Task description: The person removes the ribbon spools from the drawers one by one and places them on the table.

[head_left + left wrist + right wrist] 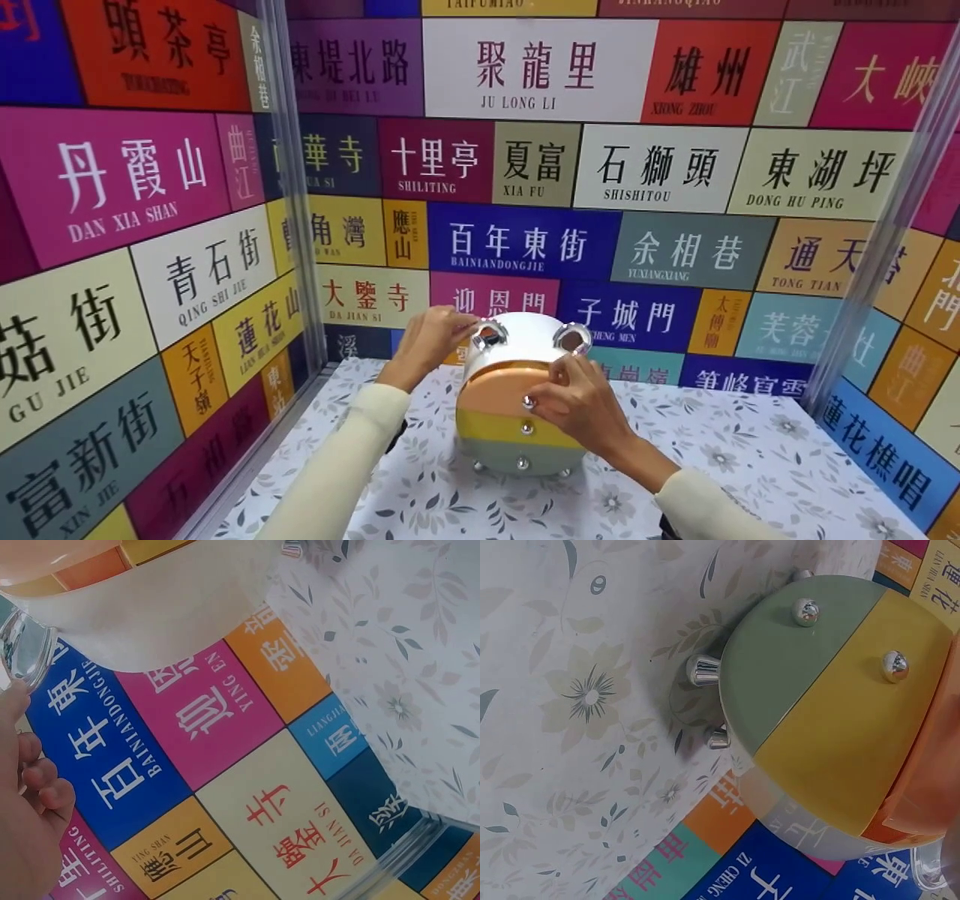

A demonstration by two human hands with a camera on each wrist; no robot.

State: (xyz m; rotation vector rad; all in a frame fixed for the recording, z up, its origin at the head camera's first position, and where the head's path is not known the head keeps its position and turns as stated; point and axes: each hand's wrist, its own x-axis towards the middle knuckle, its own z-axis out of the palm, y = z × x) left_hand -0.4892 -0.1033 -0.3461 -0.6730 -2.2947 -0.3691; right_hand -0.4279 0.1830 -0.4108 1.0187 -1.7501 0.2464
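Observation:
A round drawer box (534, 330) with a glossy white shell stands upright on the table. Its front has an orange drawer (487, 390) at the top, a yellow drawer (487, 426) and a grey-green drawer (495, 454), each with a silver knob. The orange drawer juts out slightly in the right wrist view. My left hand (431, 341) pinches the left silver ring ear (491, 330) on top. Thumb near the top knob (529, 402), my right hand (585, 401) curls its fingers at the orange drawer's upper right edge, below the right ring ear (574, 336).
A white tablecloth with grey leaves and flowers (720, 457) covers the table. Panels of coloured name tiles (525, 157) rise behind it and along both sides. Clear corner strips (289, 187) join the panels. Small silver feet (703, 670) support the box.

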